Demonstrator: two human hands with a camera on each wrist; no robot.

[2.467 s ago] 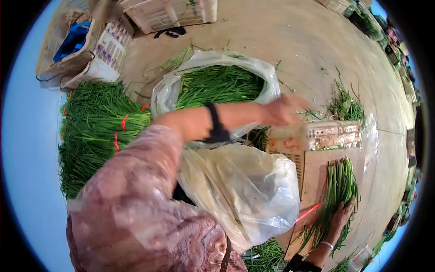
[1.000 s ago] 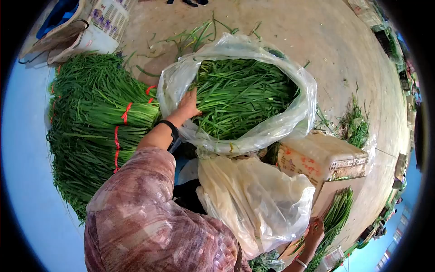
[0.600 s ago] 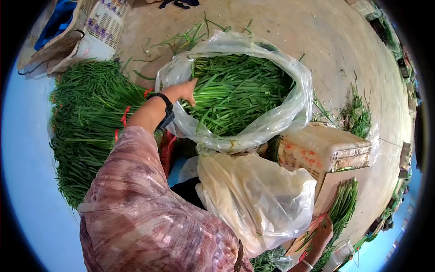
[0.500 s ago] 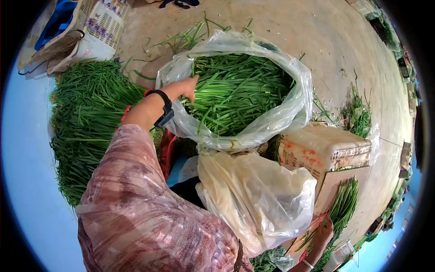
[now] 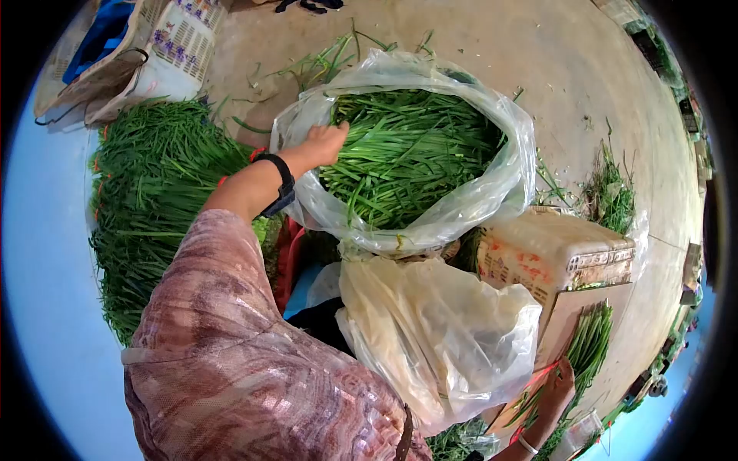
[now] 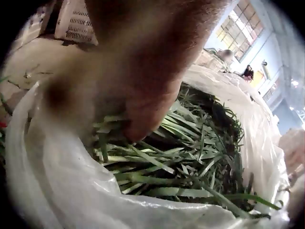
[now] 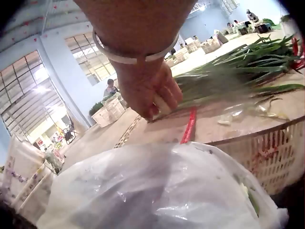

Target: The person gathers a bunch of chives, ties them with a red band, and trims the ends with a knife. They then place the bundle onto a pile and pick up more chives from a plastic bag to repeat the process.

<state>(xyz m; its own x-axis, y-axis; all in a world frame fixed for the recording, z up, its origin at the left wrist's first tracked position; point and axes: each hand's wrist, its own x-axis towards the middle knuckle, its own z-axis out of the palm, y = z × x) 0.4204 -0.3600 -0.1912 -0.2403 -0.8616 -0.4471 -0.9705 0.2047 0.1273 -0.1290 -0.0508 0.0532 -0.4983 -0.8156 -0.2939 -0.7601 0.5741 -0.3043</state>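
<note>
A clear plastic bag stands wide-mouthed in front of me, full of long flat garlic chives. My left hand is at its left side, over the pale stem ends. In the left wrist view, the fingers of the left hand reach down among the chives, tips hidden; I cannot tell whether they grip any. My right hand, fingers curled, holds the side of a smaller bunch of chives on a cardboard sheet. A red tie lies close beside the right hand.
Stacked chives with red ties lie on the left. A filmy plastic sheet covers my lap. An upturned crate stands on the right, with loose scraps behind it. A white crate stands at the far left.
My left hand swung from over the right-hand crate back to the bag's left side; its fingers have since moved slightly inward. My right hand shifted along the small bunch, near the red tie.
</note>
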